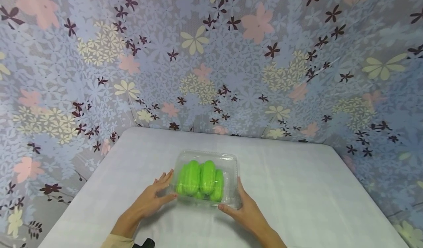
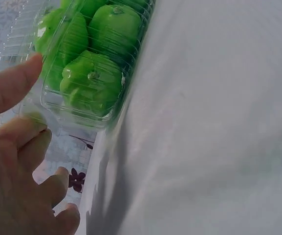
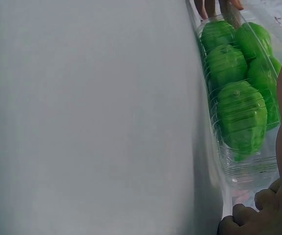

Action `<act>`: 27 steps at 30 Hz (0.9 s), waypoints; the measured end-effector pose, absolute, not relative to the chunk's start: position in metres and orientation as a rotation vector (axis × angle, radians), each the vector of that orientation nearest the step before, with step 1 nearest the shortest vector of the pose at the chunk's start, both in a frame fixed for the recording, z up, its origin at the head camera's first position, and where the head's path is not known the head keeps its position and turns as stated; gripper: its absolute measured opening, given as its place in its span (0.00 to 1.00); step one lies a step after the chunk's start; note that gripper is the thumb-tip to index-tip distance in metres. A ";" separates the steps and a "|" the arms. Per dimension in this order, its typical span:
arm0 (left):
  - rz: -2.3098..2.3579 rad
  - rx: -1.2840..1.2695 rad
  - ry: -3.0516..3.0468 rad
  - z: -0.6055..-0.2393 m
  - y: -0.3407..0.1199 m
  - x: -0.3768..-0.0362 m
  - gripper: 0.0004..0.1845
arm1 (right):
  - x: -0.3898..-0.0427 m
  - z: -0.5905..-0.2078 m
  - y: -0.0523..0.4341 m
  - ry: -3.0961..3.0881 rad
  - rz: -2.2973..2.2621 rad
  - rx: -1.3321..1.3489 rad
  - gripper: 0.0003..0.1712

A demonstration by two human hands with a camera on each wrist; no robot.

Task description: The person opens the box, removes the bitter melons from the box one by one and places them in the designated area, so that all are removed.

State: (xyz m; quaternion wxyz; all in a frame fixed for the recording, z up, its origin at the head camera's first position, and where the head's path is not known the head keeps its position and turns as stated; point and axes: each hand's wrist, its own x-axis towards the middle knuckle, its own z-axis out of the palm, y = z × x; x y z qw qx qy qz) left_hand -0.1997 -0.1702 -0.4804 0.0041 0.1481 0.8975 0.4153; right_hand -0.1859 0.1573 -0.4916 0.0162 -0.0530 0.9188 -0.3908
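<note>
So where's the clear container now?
In the head view, the clear container sits at lower middle on the white table, between the left hand and the right hand.

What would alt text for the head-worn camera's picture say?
A clear plastic box of green oblong objects, with a person's left grip and right grip at its sides, over a white-covered table. A flower-patterned backdrop rises behind.

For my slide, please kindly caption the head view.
Left hand and right hand flank a clear plastic box of green oblong items.
</note>
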 end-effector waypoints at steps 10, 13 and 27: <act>1.182 0.515 3.024 -0.473 -0.169 -0.202 0.24 | -0.187 -0.490 0.161 2.837 -1.259 -0.143 0.68; 1.221 0.510 2.987 -0.472 -0.169 -0.201 0.29 | -0.187 -0.489 0.161 2.829 -1.272 -0.138 0.68; 1.190 0.471 2.937 -0.464 -0.167 -0.212 0.49 | -0.188 -0.491 0.163 2.821 -1.304 -0.109 0.68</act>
